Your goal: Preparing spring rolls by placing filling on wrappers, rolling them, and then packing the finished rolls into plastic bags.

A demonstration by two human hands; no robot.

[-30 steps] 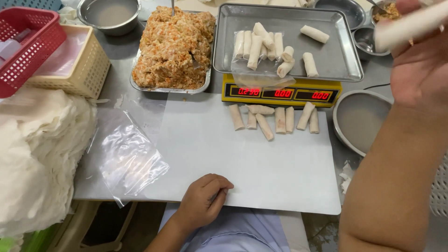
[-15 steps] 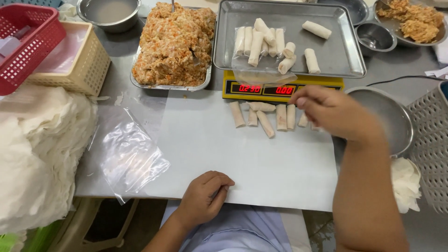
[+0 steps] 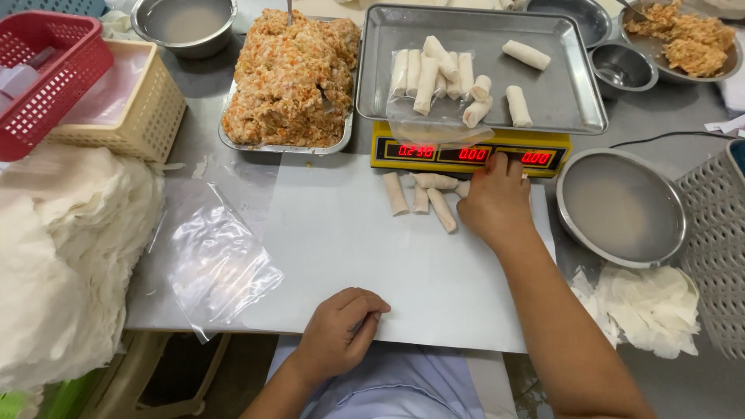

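1. Head view: right hand [image 3: 493, 203] lies palm-down over the rolls [image 3: 425, 197] on the white board [image 3: 372, 256], fingers curled over several of them; whether they grip one I cannot tell.
2. Left hand [image 3: 338, 329] rests clenched at the board's 6 o'clock edge, holding nothing visible.
3. Scale [image 3: 466, 153] with tray [image 3: 559, 93] sits at 12 o'clock, filling [image 3: 291, 77] at 11 o'clock.
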